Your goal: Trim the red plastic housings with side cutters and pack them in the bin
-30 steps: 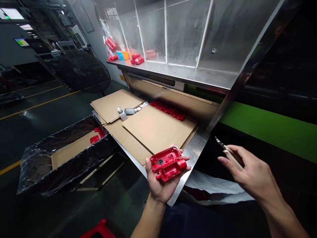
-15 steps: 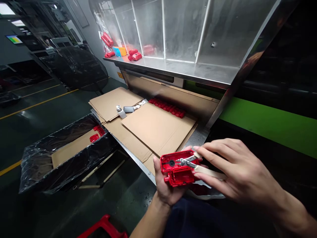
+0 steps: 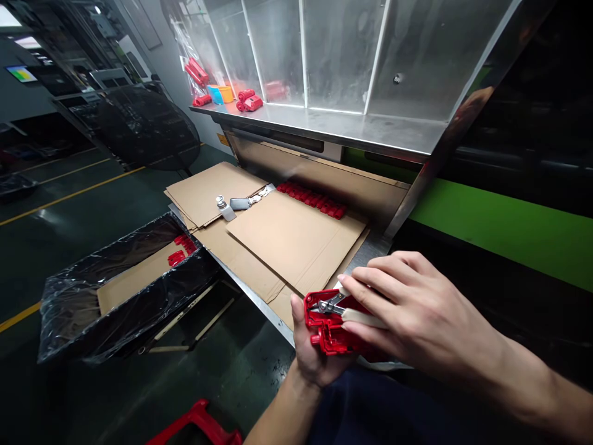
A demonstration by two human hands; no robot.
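Observation:
My left hand (image 3: 308,346) holds a red plastic housing (image 3: 330,337) from below and the left side, its hollow side facing up. My right hand (image 3: 403,309) is closed around the pale handles of a pair of nippers (image 3: 333,304). The metal jaws of the nippers lie over the upper left part of the housing's cavity; whether they touch the plastic I cannot tell. My right fingers hide the right part of the housing.
Cardboard sheets (image 3: 296,241) cover the bench, with a row of red parts (image 3: 310,201) at the back. A small bottle (image 3: 225,209) stands left. A black-lined bin (image 3: 69,321) holds cardboard and red parts. Above runs a metal shelf (image 3: 343,127). A red frame (image 3: 199,426) is at the bottom.
My right hand and the nippers have moved left, bringing the jaws over the housing's upper left end. The housing has shifted slightly right and down in my left hand.

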